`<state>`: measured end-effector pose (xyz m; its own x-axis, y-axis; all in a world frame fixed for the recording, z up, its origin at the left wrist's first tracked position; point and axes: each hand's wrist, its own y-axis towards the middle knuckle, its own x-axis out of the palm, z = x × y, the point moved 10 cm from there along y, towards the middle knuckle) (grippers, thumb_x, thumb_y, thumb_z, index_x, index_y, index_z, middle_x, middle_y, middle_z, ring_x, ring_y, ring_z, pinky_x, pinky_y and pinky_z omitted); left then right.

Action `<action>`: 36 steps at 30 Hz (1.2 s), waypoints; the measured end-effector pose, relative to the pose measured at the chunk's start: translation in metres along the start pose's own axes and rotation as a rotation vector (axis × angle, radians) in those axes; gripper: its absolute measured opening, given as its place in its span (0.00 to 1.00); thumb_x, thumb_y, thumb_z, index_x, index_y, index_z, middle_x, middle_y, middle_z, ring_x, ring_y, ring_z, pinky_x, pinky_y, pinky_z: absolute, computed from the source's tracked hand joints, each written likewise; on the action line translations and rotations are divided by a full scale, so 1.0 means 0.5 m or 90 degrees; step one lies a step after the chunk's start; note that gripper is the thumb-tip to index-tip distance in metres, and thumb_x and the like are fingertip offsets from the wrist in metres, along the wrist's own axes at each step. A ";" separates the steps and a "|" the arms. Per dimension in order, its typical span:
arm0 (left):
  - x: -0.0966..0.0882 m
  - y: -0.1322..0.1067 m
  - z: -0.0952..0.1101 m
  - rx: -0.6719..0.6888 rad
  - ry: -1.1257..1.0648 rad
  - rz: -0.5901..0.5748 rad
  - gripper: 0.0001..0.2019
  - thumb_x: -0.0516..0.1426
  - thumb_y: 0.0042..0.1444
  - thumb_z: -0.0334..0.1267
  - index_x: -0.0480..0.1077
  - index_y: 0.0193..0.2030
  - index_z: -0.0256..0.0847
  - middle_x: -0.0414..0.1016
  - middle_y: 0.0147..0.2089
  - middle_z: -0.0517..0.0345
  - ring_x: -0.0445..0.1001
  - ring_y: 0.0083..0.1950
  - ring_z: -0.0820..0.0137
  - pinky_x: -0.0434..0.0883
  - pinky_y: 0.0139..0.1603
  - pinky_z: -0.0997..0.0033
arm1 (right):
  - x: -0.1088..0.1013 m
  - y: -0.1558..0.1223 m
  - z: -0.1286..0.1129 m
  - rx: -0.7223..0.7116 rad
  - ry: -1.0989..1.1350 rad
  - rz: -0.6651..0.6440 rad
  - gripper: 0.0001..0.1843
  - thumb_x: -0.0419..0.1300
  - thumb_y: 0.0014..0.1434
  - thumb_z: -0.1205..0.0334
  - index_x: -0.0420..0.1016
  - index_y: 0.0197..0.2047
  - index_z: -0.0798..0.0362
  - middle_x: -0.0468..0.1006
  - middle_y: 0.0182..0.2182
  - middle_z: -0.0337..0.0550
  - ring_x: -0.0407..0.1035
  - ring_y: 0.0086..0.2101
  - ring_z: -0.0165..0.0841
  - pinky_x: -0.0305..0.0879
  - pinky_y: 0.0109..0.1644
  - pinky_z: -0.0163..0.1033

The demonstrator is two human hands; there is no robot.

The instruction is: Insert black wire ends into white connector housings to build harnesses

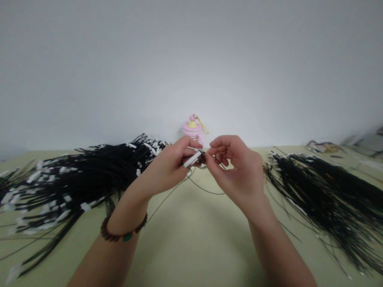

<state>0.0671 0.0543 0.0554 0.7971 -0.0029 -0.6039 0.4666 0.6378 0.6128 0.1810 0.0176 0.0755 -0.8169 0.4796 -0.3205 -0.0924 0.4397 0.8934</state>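
Wire [206, 191] ending in a white plug [192, 159] is held up above the table [191, 243], the plug pinched firmly in the left hand's [166, 169] fingertips, thin black length looping below. Half-curled, the right hand [236, 173] meets it at the dark end, where fingers hide whether it grips. Any lettering on the plug is too blurred to read. Wire bundles [74, 179] lie left, more wire bundles [323, 195] right; a blurry pink keychain toy [193, 129] stands behind.

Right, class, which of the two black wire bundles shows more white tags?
The left bundle, beside the left hand: white tags crowd its ends, while the right bundle shows only a thin row.
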 end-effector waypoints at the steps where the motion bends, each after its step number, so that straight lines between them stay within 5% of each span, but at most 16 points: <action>1: 0.001 0.000 0.001 0.002 0.006 -0.007 0.13 0.51 0.49 0.22 0.67 0.42 0.35 0.79 0.35 0.57 0.78 0.36 0.72 0.70 0.36 0.80 | 0.001 0.000 -0.002 -0.005 -0.006 0.001 0.12 0.61 0.51 0.74 0.68 0.38 0.53 0.77 0.26 0.33 0.68 0.23 0.22 0.65 0.30 0.26; 27: 0.010 -0.002 0.001 -0.021 0.005 -0.053 0.10 0.50 0.51 0.23 0.65 0.38 0.38 0.74 0.33 0.61 0.74 0.35 0.74 0.68 0.36 0.79 | 0.023 -0.004 -0.006 -0.048 -0.057 -0.020 0.08 0.58 0.53 0.73 0.70 0.37 0.54 0.76 0.25 0.35 0.67 0.23 0.23 0.62 0.29 0.28; 36: -0.011 -0.010 -0.081 -0.180 -0.371 0.101 0.08 0.61 0.50 0.33 0.73 0.38 0.38 0.76 0.35 0.53 0.77 0.37 0.65 0.78 0.40 0.66 | 0.024 0.002 -0.004 -0.070 -0.010 -0.025 0.06 0.59 0.59 0.69 0.77 0.37 0.54 0.79 0.28 0.40 0.69 0.27 0.25 0.65 0.33 0.31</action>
<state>0.0448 0.0821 0.0350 0.9615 -0.2580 -0.0948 0.2719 0.8418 0.4664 0.1702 0.0224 0.0732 -0.8023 0.4759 -0.3604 -0.1868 0.3733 0.9087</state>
